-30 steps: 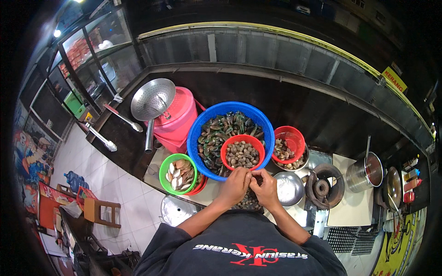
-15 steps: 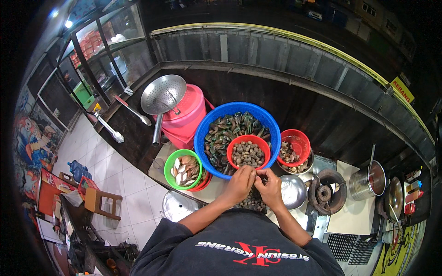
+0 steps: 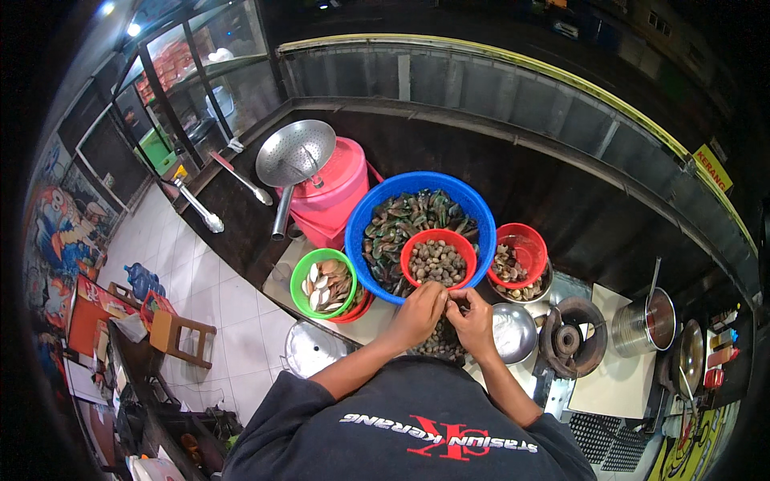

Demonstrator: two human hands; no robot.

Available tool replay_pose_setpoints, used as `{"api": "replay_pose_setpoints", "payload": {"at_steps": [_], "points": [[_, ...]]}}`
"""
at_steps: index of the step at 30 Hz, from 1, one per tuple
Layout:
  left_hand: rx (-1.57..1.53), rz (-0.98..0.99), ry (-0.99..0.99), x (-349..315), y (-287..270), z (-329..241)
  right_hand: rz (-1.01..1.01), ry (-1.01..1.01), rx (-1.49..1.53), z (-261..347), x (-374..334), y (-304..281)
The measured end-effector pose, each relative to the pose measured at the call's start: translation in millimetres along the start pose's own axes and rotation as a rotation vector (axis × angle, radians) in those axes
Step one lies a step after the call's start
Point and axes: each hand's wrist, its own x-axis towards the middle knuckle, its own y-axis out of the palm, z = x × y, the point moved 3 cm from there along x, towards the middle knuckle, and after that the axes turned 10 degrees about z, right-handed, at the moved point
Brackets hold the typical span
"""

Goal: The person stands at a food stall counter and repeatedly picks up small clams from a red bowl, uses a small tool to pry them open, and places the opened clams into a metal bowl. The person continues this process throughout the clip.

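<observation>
My left hand (image 3: 417, 317) and my right hand (image 3: 473, 322) meet at the fingertips over the near rim of a blue basket (image 3: 355, 228). Both are closed in a pinch; whatever they hold is too small and covered to name. Just beyond them a red bowl (image 3: 403, 258) of small round cockles (image 3: 437, 263) sits in the blue basket, on top of dark green mussels (image 3: 425, 212). Below my hands, more cockles (image 3: 439, 343) lie close to my body, partly hidden by my wrists.
Left stands a green basket (image 3: 295, 293) of pale clams, with a pink bucket (image 3: 337, 200) and perforated strainer (image 3: 293, 148) behind. Right are a red bowl (image 3: 533, 250) with shells, a metal bowl (image 3: 513, 333), a burner (image 3: 565, 338) and a pot (image 3: 630, 327).
The view has shifted slightly, so the baskets and bucket appear a little further right and higher. My hands remain together in the same pinch.
</observation>
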Motion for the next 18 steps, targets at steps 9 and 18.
{"api": "replay_pose_setpoints", "payload": {"at_steps": [9, 18], "points": [[-0.024, -0.023, -0.041, -2, -1, 8, 0.025, 0.019, 0.009, -5, 5, 2], [-0.059, -0.008, -0.136, 0, -6, 17, 0.065, -0.024, 0.025, -3, 13, 4]]}}
